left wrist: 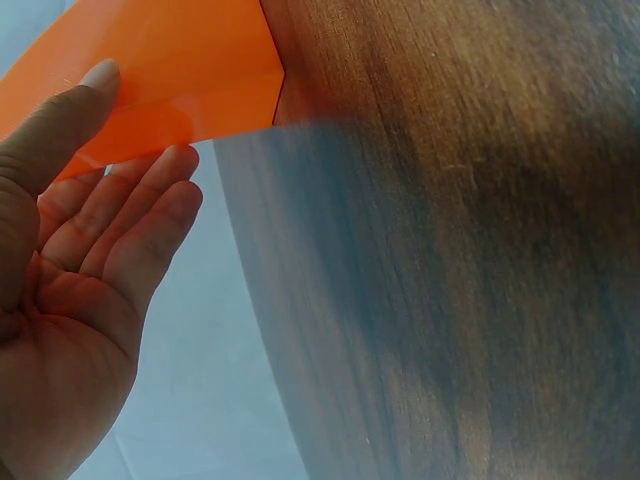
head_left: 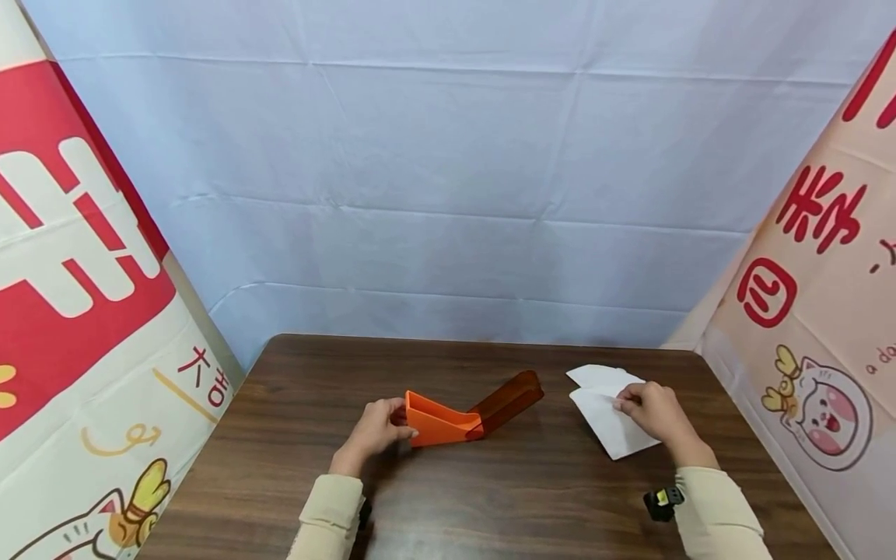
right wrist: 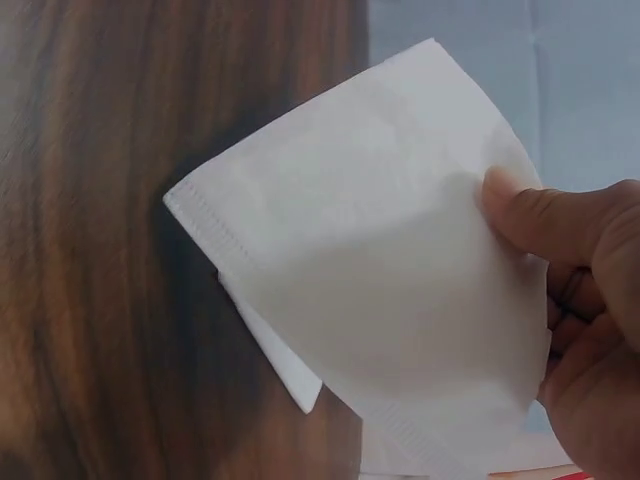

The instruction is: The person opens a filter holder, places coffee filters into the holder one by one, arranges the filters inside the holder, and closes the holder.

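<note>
My left hand (head_left: 378,426) grips the tall end of an orange filter holder (head_left: 441,426), thumb on the near face and fingers at its far side. The holder's see-through brown lid (head_left: 509,400) is swung open toward the right. On the right, my right hand (head_left: 661,414) pinches the curved edge of a white paper coffee filter (right wrist: 370,200), which has crimped seams. Behind it lies more white filter paper (head_left: 595,376), with a corner peeking out below in the right wrist view. The fingers behind the pinched filter are partly hidden.
The dark wooden table (head_left: 504,498) has rounded back corners. A pale blue cloth (head_left: 434,171) hangs behind it, and printed cloths (head_left: 826,311) stand at both sides. A small black device (head_left: 661,503) is strapped at my right wrist.
</note>
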